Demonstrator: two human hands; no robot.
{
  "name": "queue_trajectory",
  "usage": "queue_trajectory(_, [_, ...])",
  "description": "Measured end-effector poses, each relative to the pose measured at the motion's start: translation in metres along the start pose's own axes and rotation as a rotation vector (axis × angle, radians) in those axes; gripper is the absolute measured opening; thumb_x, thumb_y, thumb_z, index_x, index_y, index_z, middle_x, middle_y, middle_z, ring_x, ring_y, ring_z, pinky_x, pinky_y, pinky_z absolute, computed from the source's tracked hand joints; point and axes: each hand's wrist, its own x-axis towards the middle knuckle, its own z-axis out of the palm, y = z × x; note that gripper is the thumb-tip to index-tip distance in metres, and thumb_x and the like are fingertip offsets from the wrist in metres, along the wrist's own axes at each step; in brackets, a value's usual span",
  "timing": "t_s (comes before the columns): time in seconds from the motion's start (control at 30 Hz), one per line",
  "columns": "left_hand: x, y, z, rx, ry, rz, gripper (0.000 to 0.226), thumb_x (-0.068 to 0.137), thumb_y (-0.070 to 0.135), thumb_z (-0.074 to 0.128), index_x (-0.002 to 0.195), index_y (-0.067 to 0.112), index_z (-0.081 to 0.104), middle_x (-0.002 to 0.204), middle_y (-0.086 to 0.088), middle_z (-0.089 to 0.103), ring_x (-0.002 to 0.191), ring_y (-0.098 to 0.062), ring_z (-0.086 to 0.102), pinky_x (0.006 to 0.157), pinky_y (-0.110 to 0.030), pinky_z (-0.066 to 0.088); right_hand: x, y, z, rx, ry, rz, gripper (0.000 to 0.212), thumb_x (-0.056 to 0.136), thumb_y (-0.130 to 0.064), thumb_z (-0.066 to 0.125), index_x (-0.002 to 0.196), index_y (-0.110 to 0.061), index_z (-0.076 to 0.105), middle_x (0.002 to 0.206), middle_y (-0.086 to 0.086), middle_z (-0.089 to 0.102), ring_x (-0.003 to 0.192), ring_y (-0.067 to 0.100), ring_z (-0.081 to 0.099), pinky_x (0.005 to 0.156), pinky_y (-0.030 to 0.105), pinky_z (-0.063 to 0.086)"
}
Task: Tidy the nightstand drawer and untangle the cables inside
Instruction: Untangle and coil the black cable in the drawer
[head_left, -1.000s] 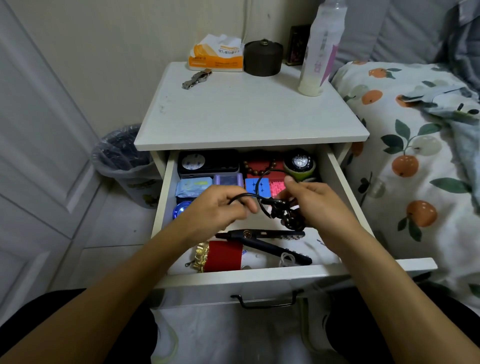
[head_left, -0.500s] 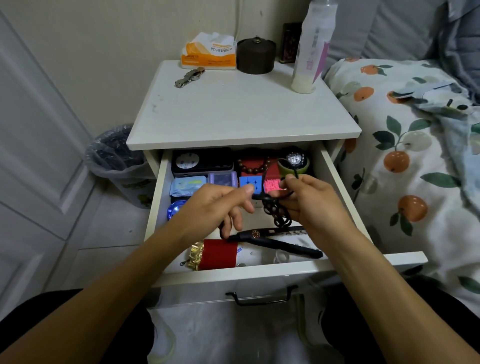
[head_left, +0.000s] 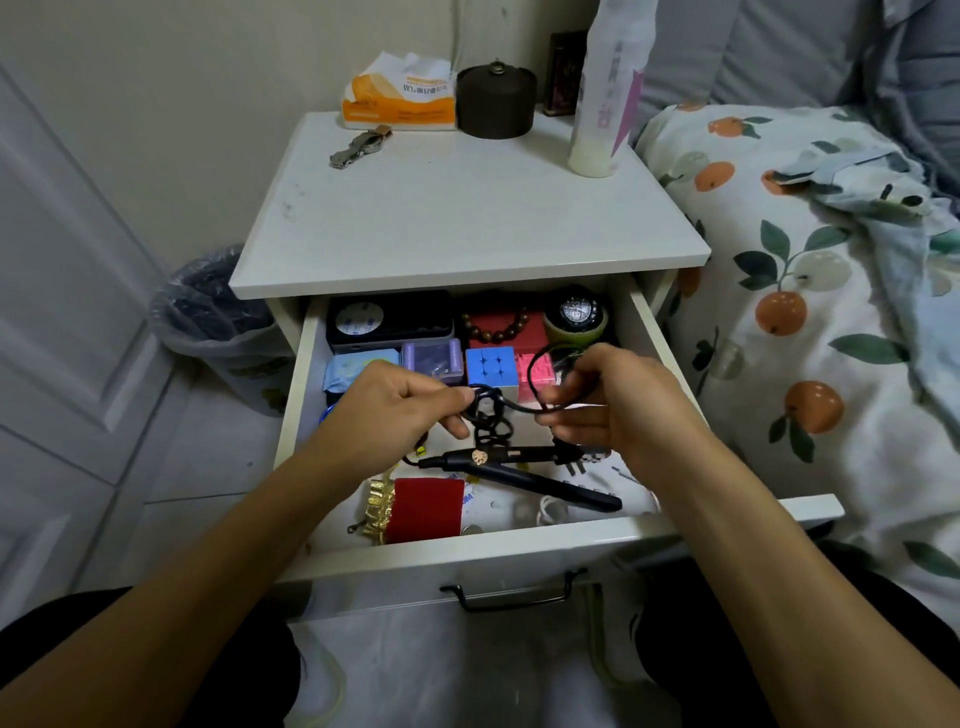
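Pinching the tangled black cable (head_left: 493, 415) between thumb and curled fingers, the left hand (head_left: 400, 410) holds its coiled knot above the open drawer (head_left: 467, 558). The right hand (head_left: 618, 400) grips the cable's looped free end, fingers curled round it.

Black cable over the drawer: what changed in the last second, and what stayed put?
The left hand and right hand drew apart, stretching a strand of the black cable between them; its coils now hang under the left hand. Both keep pinching it. The hair straightener, red pouch and blue cube stayed put.
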Motion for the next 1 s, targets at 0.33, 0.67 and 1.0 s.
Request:
queue_trajectory(0.33, [-0.001, 0.0, 0.002, -0.032, 0.148, -0.019, 0.015, 0.085, 0.013, 0.075, 0.083, 0.028, 0.075, 0.077, 0.013, 0.074, 0.075, -0.003, 0.069, 0.067, -0.007, 0.051, -0.002, 0.011, 0.001, -0.889, -0.232, -0.441, 0.032, 0.081, -0.019, 0.063, 0.107, -0.037, 0.063, 0.116, -0.015, 0.059, 0.104, 0.0, 0.057, 0.086, 0.02, 0.047])
queue_trajectory(0.67, [-0.005, 0.006, -0.002, -0.07, 0.153, 0.112, 0.025, 0.083, 0.003, 0.073, 0.083, 0.027, 0.076, 0.071, 0.0, 0.073, 0.06, -0.007, 0.061, 0.057, -0.016, 0.049, 0.0, 0.02, 0.011, -0.839, -0.13, -0.791, 0.004, 0.094, -0.021, 0.063, 0.096, -0.02, 0.066, 0.097, -0.01, 0.069, 0.095, 0.004, 0.062, 0.09, 0.034, 0.05])
queue_trajectory(1.0, [-0.005, 0.005, -0.01, 0.017, -0.066, 0.132, 0.017, 0.091, 0.003, 0.064, 0.089, 0.018, 0.071, 0.073, 0.003, 0.068, 0.068, -0.011, 0.067, 0.062, -0.022, 0.056, -0.002, 0.011, 0.011, -1.059, -0.24, -1.07, 0.014, 0.094, -0.01, 0.06, 0.098, -0.009, 0.072, 0.086, 0.004, 0.071, 0.078, 0.023, 0.064, 0.07, 0.043, 0.051])
